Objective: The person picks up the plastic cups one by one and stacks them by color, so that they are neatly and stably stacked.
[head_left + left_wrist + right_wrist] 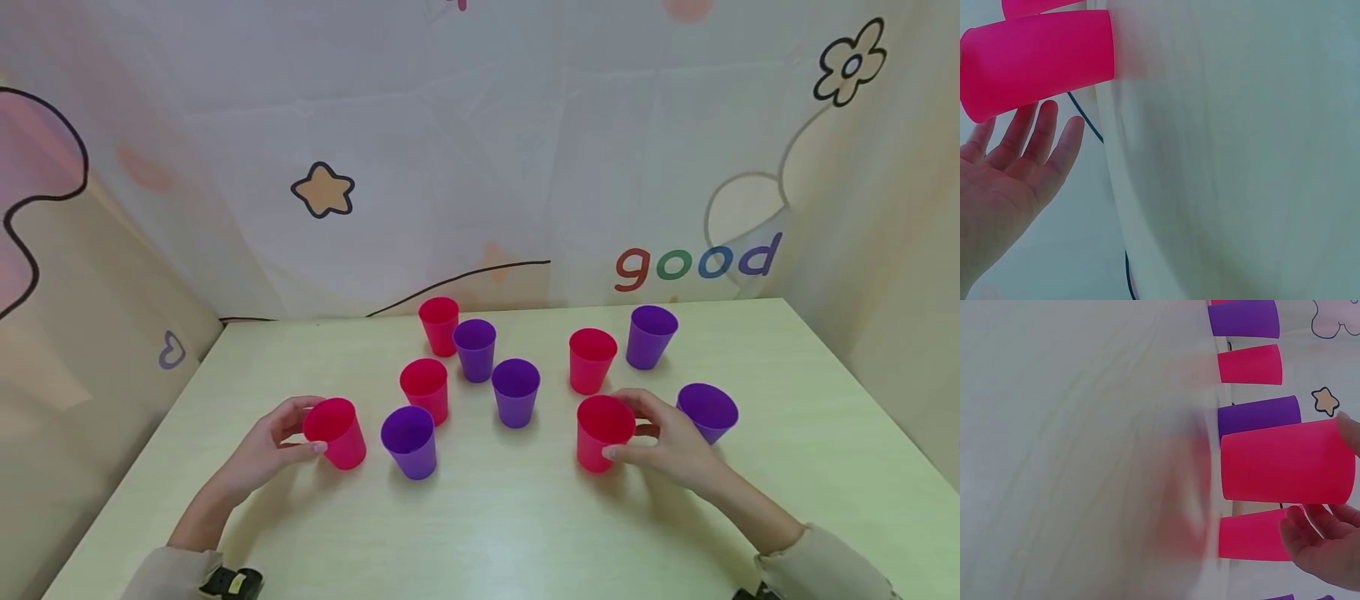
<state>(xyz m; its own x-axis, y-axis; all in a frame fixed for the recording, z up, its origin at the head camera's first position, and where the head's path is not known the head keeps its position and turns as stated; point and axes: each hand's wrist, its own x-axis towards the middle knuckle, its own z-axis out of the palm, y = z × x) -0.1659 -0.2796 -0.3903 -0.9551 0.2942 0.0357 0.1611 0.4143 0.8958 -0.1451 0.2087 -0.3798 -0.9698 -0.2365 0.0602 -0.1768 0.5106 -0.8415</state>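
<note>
the step in hand looks like gripping: the left hand [257, 450] pinches one red cup [343, 443] between thumb and fingers, the right hand [672, 447] another red cup [596, 450], both seemingly standing on the desk [487, 533]; a lift would call for even pressure and clearance from the nearby purple cup [417, 458]

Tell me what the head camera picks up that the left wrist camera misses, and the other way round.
Only the head view shows the right hand, the five purple cups, the colourful word good and the tan star. Only the left wrist view shows all four fingers of the left hand clearly from the palm side. Both show the left hand, the red cup it holds and part of the pale table.
</note>
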